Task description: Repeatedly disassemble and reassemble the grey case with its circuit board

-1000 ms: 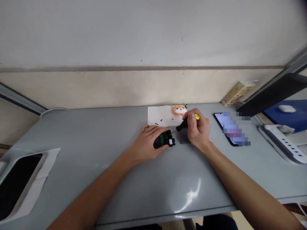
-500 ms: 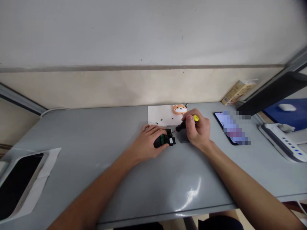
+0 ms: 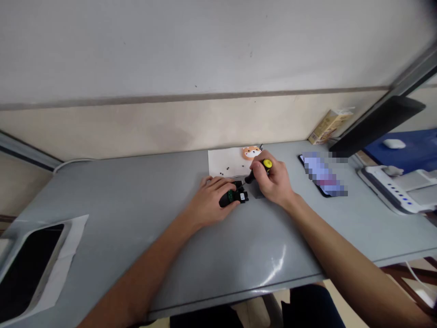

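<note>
My left hand (image 3: 213, 200) is closed around an opened black computer mouse (image 3: 241, 197) lying on the desk, thumb on its near side and fingers over its far side. A green circuit board (image 3: 230, 196) shows inside it. In my right hand (image 3: 275, 180) is a screwdriver (image 3: 250, 176) with a black handle and yellow end cap. Its thin shaft slants down to the left into the far front part of the mouse; the exact tip is hard to make out. A dark grey flat piece (image 3: 258, 189) lies partly under my right hand.
Several tiny dark screws (image 3: 227, 168) lie on a white paper sheet (image 3: 216, 157) behind the mouse, with an orange animal-face case (image 3: 251, 153). Rightward are a phone (image 3: 322, 175), a power strip (image 3: 392, 191) and a carton (image 3: 329, 126). A black-topped device (image 3: 30, 269) sits at left.
The screwdriver and my right hand have come slightly left, closer in over the mouse. My left hand keeps its hold. The whole view has shifted a little.
</note>
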The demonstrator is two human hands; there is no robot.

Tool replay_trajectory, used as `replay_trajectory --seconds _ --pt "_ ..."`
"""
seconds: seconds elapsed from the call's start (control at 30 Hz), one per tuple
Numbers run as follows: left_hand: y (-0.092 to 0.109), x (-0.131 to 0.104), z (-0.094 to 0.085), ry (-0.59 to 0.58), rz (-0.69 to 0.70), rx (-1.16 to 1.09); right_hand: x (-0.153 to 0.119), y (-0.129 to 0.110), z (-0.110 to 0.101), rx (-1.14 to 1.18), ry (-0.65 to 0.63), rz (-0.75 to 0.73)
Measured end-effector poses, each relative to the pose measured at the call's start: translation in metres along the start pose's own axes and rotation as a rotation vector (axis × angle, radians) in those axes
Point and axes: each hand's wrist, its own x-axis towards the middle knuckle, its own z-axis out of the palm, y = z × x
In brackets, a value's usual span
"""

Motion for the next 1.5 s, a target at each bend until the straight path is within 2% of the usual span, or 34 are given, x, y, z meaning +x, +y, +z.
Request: replay_trajectory --seconds 0.1,0.23,0.37,0.53,0.63,0.7,1.03,1.23,1.4,1.5 --pt "0.000 -0.001 0.000 -0.001 0.002 0.000 0.016 -0.007 0.007 0.054 0.033 0.005" --pt "-0.002 -0.002 0.002 0.007 0.000 -0.008 0.032 -0.013 0.020 0.262 -0.042 0.064" --pt "-0.003 -0.001 0.002 0.006 -0.001 -0.002 0.028 -0.005 0.028 0.630 -0.030 0.238" --pt "-0.005 0.000 0.003 -0.025 0.004 -0.039 0.022 0.004 0.025 0.785 -0.006 0.306" --pt "-0.004 0.000 0.005 -0.028 -0.014 -0.042 0.024 -0.003 0.020 0.787 -0.079 0.388" --pt "-0.003 0.000 0.005 -0.035 -0.031 -0.041 0.025 -0.008 0.017 0.775 -0.101 0.392" --pt "-0.005 0.005 0.015 -0.013 -0.024 -0.049 0.028 -0.006 0.013 0.739 -0.029 0.363" --pt "-0.002 0.003 0.012 -0.014 -0.024 -0.021 0.030 -0.003 0.008 0.636 -0.029 0.304" --pt "-0.004 0.003 0.011 -0.021 0.000 -0.007 0.027 0.001 0.011 0.687 0.026 0.387" --pt "-0.005 0.003 0.010 -0.027 0.007 -0.005 0.029 0.000 0.012 0.735 0.018 0.444"
